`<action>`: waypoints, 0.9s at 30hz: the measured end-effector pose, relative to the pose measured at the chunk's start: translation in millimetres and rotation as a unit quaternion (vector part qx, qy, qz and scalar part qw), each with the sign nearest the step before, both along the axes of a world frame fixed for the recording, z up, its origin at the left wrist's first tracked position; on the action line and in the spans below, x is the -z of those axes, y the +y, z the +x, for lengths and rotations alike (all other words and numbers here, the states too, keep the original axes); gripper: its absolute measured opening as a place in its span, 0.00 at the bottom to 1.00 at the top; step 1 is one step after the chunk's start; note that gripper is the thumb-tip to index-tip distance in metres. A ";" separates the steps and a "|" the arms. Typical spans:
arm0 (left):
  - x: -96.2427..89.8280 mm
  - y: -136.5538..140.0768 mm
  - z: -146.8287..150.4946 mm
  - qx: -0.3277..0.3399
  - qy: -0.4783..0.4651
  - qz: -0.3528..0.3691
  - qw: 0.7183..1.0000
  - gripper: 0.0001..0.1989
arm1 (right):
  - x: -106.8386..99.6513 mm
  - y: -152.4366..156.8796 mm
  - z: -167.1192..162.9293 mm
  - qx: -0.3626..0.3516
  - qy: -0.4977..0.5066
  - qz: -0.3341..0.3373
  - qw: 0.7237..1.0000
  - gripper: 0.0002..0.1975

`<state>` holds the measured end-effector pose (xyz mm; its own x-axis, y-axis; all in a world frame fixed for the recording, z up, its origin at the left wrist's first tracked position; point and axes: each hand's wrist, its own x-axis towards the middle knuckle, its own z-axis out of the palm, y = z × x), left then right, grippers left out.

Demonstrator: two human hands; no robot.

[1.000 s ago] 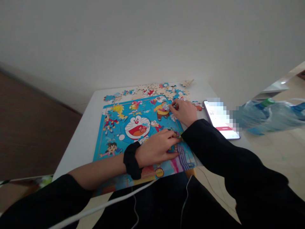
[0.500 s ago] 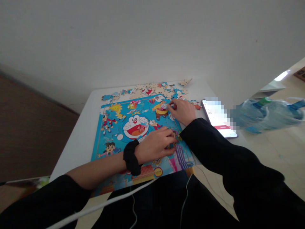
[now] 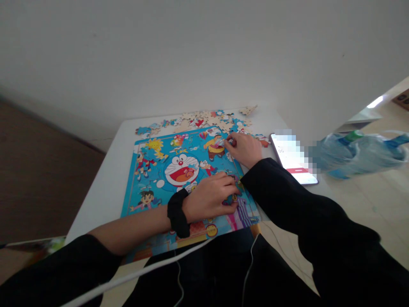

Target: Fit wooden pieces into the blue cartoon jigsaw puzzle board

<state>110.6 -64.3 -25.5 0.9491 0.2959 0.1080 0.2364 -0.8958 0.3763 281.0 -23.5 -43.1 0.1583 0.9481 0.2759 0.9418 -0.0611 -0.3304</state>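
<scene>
Left hand (image 3: 207, 198) slightly lower — right hand (image 3: 247, 149) at puzzle (image 3: 153, 175).

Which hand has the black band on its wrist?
The left hand, over the puzzle, wears the black band; the right hand has a black sleeve reaching its wrist, no band showing.

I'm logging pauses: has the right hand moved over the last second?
No: the right hand shows no clear shift in any direction, judged against the phone lying to its right.
</scene>
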 end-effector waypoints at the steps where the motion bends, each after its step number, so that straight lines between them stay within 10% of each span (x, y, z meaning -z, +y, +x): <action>1: 0.2 0.0 0.1 0.001 0.004 -0.001 1.000 0.10 | 0.0 0.0 0.0 0.000 0.001 0.000 1.000 0.13; 27: 0.1 -2.2 -0.7 0.066 -0.028 -0.011 0.997 0.13 | 1.3 0.3 0.3 0.004 -0.007 0.005 1.000 0.12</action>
